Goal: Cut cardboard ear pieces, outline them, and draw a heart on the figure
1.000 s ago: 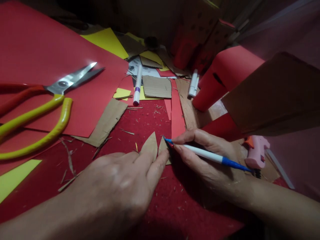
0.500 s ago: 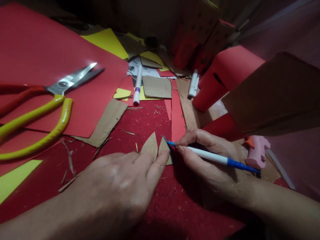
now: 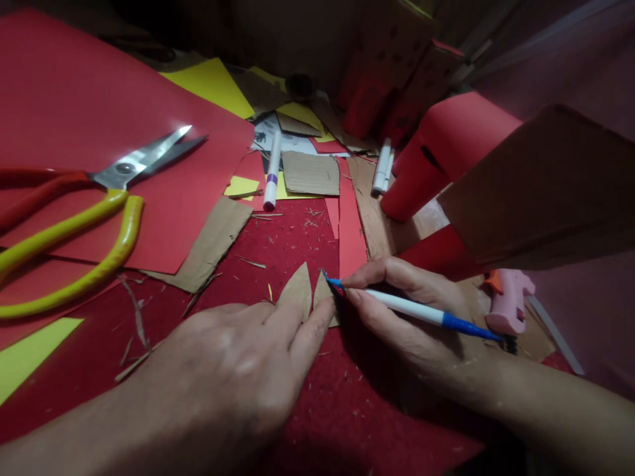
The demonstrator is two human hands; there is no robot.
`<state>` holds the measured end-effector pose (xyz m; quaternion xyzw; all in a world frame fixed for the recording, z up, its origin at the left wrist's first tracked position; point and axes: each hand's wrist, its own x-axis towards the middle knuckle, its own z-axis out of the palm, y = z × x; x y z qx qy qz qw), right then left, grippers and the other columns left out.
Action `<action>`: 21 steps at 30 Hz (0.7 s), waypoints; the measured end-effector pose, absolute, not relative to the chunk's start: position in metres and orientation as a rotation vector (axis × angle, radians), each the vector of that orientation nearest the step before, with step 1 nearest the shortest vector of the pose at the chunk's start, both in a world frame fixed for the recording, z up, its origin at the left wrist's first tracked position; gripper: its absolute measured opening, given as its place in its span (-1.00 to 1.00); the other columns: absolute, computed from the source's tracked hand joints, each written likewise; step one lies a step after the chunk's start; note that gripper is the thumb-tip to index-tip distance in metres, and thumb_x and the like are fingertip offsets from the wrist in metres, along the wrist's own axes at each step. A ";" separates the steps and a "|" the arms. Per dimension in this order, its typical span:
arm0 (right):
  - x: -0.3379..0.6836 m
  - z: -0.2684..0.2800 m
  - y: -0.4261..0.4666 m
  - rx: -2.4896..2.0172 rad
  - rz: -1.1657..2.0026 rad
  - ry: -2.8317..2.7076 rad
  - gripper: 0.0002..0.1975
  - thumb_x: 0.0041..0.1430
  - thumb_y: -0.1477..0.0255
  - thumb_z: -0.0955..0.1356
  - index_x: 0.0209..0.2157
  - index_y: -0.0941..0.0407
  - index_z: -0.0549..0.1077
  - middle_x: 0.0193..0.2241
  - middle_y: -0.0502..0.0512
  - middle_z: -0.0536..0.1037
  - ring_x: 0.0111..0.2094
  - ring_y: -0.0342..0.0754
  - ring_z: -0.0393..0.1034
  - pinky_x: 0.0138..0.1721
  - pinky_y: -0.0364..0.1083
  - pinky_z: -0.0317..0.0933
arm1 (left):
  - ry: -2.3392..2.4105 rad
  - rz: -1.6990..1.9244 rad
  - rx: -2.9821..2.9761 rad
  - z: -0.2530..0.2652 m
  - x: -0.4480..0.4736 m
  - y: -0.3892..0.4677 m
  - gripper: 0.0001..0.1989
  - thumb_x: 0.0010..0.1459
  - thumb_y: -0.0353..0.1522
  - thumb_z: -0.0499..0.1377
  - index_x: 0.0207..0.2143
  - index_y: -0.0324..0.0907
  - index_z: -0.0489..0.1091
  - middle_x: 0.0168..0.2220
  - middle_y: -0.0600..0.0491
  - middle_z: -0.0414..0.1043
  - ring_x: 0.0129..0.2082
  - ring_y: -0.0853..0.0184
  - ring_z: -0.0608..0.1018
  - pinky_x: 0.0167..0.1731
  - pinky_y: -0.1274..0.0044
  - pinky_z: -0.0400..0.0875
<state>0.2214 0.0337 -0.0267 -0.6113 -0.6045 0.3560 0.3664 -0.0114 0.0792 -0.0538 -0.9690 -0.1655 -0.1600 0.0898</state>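
Two small cardboard pieces with pointed tops lie side by side on the red surface, the left piece [image 3: 296,287] showing more than the right piece [image 3: 322,289]. My left hand [image 3: 238,360] lies over their lower parts, fingers stretched out and pressing them flat. In a writing grip, my right hand [image 3: 411,317] is closed on a white and blue marker pen [image 3: 404,305]. Its blue tip touches or nearly touches the right piece's edge, close to the point. The pen's rear end looks dark and ridged. My left fingers hide the lower parts of both pieces.
Scissors [image 3: 126,168] with red and yellow handles lie half open on red paper [image 3: 213,152] at left. A white marker [image 3: 272,172] and a cardboard square [image 3: 311,173] lie beyond my hands. At right stand red paper tubes [image 3: 419,175], a cardboard panel [image 3: 540,192] and a pink tool [image 3: 508,304].
The pen and my right hand have shifted very slightly left, the tip still at the right piece's upper edge. My left hand stays on the pieces.
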 end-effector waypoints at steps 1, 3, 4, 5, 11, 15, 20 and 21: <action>0.222 -0.027 0.033 -1.568 0.918 -1.548 -0.92 0.38 0.50 0.49 -0.26 0.08 0.65 -0.40 -0.02 0.71 -0.40 -0.12 0.62 -0.44 -0.22 0.36 | -0.494 -0.454 -2.874 -0.053 -0.011 0.080 -0.45 0.41 -0.64 -0.13 0.25 -0.41 0.50 0.12 -0.33 0.73 -0.30 0.13 0.80 -0.41 0.38 0.65; 0.222 -0.028 0.033 -1.559 0.921 -1.554 -0.92 0.38 0.49 0.49 -0.26 0.08 0.65 -0.40 -0.02 0.72 -0.41 -0.11 0.62 -0.45 -0.21 0.35 | -0.502 -0.448 -2.870 -0.051 -0.012 0.080 -0.45 0.43 -0.63 -0.13 0.27 -0.39 0.50 0.11 -0.30 0.74 -0.27 0.15 0.81 -0.39 0.41 0.66; 0.223 -0.028 0.033 -1.557 0.919 -1.563 -0.92 0.38 0.49 0.49 -0.27 0.08 0.65 -0.40 -0.02 0.71 -0.41 -0.11 0.62 -0.46 -0.21 0.35 | -0.512 -0.459 -2.881 -0.051 -0.012 0.080 -0.45 0.44 -0.62 -0.13 0.29 -0.40 0.49 0.09 -0.30 0.74 -0.27 0.14 0.81 -0.40 0.40 0.66; 0.223 -0.027 0.034 -1.557 0.920 -1.575 -0.92 0.37 0.50 0.49 -0.27 0.07 0.64 -0.41 -0.02 0.71 -0.42 -0.11 0.61 -0.46 -0.21 0.34 | -0.523 -0.469 -2.892 -0.050 -0.012 0.079 -0.45 0.45 -0.61 -0.13 0.31 -0.44 0.47 0.06 -0.31 0.75 -0.28 0.12 0.81 -0.41 0.38 0.67; 0.223 -0.026 0.035 -1.540 0.926 -1.589 -0.91 0.36 0.52 0.47 -0.28 0.11 0.62 -0.44 -0.04 0.66 -0.45 -0.17 0.54 -0.47 -0.24 0.31 | -0.579 -0.466 -2.916 -0.057 -0.014 0.076 -0.46 0.46 -0.61 -0.06 0.42 -0.57 0.30 0.06 -0.38 0.74 -0.34 0.06 0.80 -0.51 0.33 0.65; 0.223 -0.026 0.035 -1.541 0.934 -1.592 -0.90 0.36 0.54 0.46 -0.29 0.11 0.61 -0.45 -0.06 0.63 -0.45 -0.19 0.52 -0.50 -0.26 0.26 | -0.667 -0.584 -2.897 -0.068 -0.012 0.074 -0.41 0.44 -0.62 -0.12 0.42 -0.47 0.35 0.17 -0.35 0.70 -0.33 0.03 0.80 -0.49 0.29 0.63; 0.222 -0.026 0.035 -1.553 0.929 -1.592 -0.90 0.36 0.54 0.46 -0.29 0.11 0.61 -0.44 -0.05 0.64 -0.44 -0.18 0.53 -0.47 -0.26 0.30 | -0.601 -0.532 -2.874 -0.066 -0.012 0.077 -0.46 0.47 -0.61 -0.12 0.41 -0.52 0.30 0.09 -0.34 0.73 -0.33 0.09 0.80 -0.46 0.34 0.62; 0.222 -0.026 0.036 -1.553 0.926 -1.600 -0.91 0.36 0.54 0.47 -0.28 0.12 0.62 -0.43 -0.05 0.65 -0.44 -0.18 0.55 -0.45 -0.25 0.31 | -0.573 -0.500 -2.879 -0.064 -0.013 0.077 -0.46 0.47 -0.62 -0.11 0.41 -0.54 0.28 0.13 -0.36 0.71 -0.32 0.10 0.80 -0.45 0.35 0.62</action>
